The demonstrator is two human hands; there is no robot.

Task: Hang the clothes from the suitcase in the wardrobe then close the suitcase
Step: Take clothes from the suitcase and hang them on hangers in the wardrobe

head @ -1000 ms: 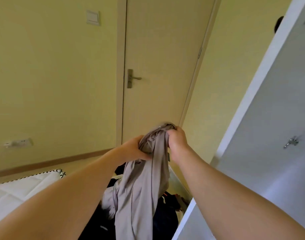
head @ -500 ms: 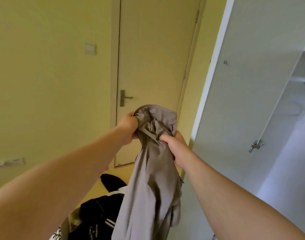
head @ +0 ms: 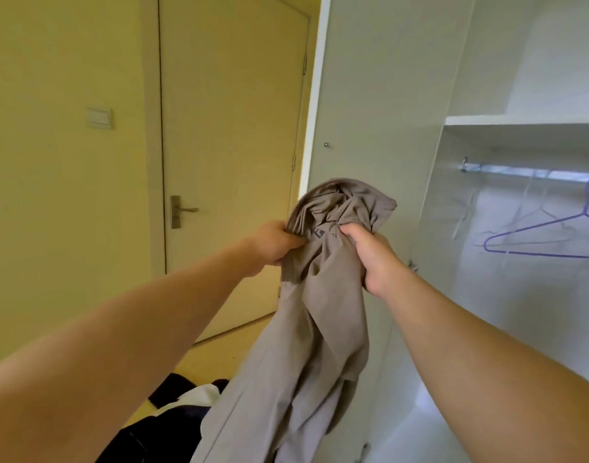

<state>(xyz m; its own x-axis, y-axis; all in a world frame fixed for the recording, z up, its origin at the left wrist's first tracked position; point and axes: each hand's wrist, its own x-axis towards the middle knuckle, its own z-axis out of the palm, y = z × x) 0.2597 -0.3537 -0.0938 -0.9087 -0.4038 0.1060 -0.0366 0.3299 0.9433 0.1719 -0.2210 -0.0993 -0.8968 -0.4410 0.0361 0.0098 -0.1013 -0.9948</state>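
Observation:
A grey-brown garment [head: 320, 312] hangs bunched from both my hands in front of the open white wardrobe [head: 380, 111]. My left hand [head: 273, 242] grips its top edge on the left, and my right hand [head: 370, 255] grips the gathered cloth on the right. Inside the wardrobe a metal rail [head: 520, 170] carries a purple hanger [head: 547, 238] and pale wire hangers [head: 467, 208]. Dark and white clothes [head: 173, 416] lie low at the bottom; the suitcase itself is hidden.
A closed cream door [head: 229, 162] with a metal handle [head: 181, 211] stands behind my hands. A light switch [head: 100, 117] is on the yellow wall at left. A white shelf [head: 520, 120] sits above the rail.
My view has turned right and up, bringing the wardrobe's inside, rail and hangers into sight. Both hands have lifted the garment higher and spread its top apart.

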